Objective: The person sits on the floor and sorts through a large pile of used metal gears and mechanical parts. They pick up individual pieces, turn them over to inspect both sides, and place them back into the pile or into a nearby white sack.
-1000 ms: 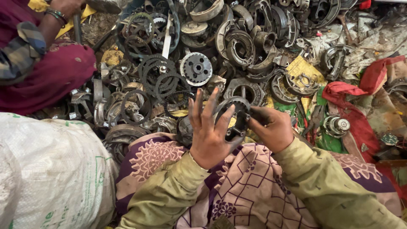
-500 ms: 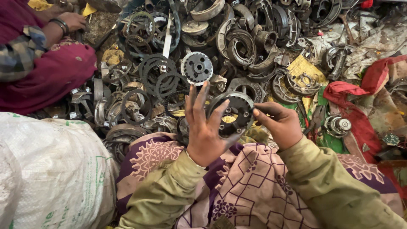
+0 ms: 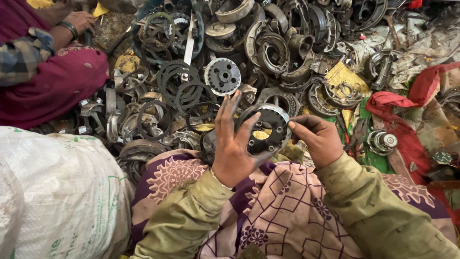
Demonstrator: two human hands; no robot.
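Facing the camera, the round metal disc (image 3: 268,129) stands on edge between both hands.

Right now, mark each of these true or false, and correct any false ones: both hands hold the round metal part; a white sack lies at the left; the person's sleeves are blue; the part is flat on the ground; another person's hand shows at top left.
1. Both hands hold the round metal part: true; the left hand and right hand grip it.
2. A white sack lies at the left: true.
3. The sleeves are blue: false; the sleeves are olive green.
4. The part lies flat on the ground: false; it is held up over the scrap pile.
5. Another person's hand shows at top left: true.
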